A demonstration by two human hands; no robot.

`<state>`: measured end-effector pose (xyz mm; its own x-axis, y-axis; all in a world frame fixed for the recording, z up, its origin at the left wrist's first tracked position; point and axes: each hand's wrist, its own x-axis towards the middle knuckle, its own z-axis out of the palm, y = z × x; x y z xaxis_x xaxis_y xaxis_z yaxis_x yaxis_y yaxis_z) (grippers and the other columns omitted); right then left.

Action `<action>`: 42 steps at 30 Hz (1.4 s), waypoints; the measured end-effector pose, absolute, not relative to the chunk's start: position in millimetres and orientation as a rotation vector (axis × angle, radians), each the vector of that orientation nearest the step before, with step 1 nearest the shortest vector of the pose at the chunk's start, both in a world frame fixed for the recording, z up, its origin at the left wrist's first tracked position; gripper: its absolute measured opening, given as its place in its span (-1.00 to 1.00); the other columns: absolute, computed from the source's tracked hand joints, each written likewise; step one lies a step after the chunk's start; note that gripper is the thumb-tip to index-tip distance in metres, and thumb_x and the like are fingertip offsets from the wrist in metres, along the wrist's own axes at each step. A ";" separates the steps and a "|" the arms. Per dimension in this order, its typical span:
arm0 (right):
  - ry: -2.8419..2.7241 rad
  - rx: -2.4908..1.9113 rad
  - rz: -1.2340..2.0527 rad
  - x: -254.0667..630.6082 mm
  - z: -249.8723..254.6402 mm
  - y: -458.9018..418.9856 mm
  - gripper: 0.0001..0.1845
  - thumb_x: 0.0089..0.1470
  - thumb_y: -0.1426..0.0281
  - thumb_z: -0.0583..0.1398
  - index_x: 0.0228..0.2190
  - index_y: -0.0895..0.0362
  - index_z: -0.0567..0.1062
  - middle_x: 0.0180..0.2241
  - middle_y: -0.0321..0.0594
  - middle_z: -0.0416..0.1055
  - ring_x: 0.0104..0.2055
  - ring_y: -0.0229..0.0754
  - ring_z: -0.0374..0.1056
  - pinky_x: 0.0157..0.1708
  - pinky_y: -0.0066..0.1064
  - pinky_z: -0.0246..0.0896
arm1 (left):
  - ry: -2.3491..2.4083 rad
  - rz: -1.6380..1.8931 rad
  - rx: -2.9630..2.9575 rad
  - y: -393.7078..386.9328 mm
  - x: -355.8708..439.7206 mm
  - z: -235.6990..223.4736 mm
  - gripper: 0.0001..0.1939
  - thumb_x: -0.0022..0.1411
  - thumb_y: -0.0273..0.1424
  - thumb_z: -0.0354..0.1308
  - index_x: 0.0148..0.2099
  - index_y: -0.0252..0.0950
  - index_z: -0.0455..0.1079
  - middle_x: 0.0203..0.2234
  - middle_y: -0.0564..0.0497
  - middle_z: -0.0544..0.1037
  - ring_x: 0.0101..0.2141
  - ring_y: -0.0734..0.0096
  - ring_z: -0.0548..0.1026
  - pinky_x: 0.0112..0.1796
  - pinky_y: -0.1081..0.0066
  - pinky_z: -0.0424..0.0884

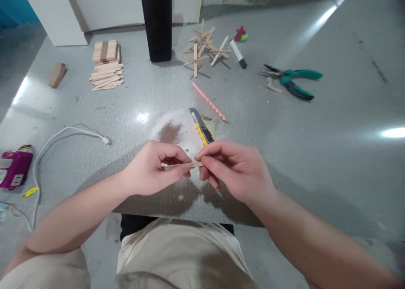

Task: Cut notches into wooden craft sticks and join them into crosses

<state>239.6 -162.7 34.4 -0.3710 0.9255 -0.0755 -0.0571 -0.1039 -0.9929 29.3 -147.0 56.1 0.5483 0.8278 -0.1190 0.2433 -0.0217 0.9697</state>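
Grey table (316, 154) unevenly lit. Stick (196, 164) pinched above it, near front edge, by left hand (156, 166) and right hand (242, 171). Could be snapped if bent too hard, dropped if pinch is loosened. Cutter (203, 127) just beyond could be knocked if right hand strays.

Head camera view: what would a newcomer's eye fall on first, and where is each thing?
Probably the left hand and right hand, low in the middle, holding a thin wooden stick between them. Just beyond them lies a yellow and black utility knife. Farther off, the tall black block left of centre and the teal-handled pliers toward the right also stand out.
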 end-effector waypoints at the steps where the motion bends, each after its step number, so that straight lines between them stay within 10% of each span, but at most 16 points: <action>1: -1.373 -1.022 1.588 239.4 33.9 -161.7 -0.92 0.21 0.38 0.26 -0.35 0.10 0.52 -0.60 -0.39 0.47 -0.71 -0.41 0.26 -0.72 -0.59 0.18 | 0.934 0.600 1.564 -146.0 28.6 55.2 -0.88 0.25 -0.41 0.22 -0.33 -0.33 0.53 -0.49 0.02 0.62 -0.49 0.52 0.53 -0.44 0.55 0.45; 22: -1.713 -0.979 1.211 238.9 20.7 -161.4 -0.86 0.34 0.48 0.13 -0.23 0.08 0.49 -0.53 -0.40 0.54 -0.68 -0.40 0.38 -0.67 -0.60 0.30 | 0.920 0.605 1.556 -143.9 22.2 39.4 -0.85 0.33 -0.39 0.17 -0.24 -0.35 0.52 -0.45 -0.03 0.68 -0.48 0.49 0.62 -0.45 0.56 0.53; 29: -2.014 -0.780 0.603 252.8 11.1 -154.1 -0.68 0.22 0.57 0.21 -0.11 -0.06 0.58 -0.19 -0.27 0.68 -0.18 -0.14 0.63 -0.19 -0.32 0.59 | 0.957 0.885 2.005 -143.4 17.4 34.5 -0.89 0.34 -0.43 0.22 -0.20 -0.25 0.59 -0.30 -0.04 0.72 -0.30 0.39 0.69 -0.26 0.44 0.60; 42: -2.061 -0.651 0.268 255.4 -0.8 -144.2 -0.66 0.18 0.65 0.26 -0.08 0.06 0.56 -0.14 -0.11 0.65 -0.13 -0.14 0.61 -0.13 -0.29 0.59 | 1.003 1.090 2.399 -152.5 12.9 27.6 -0.90 0.40 -0.43 0.20 -0.16 -0.16 0.53 -0.21 0.07 0.72 -0.24 0.44 0.68 -0.23 0.43 0.63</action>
<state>255.4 -144.2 -0.8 -0.4306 0.5454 0.7192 0.3432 0.8359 -0.4284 12.9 -152.5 27.6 0.4624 0.7118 0.5287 0.4673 -0.7023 0.5370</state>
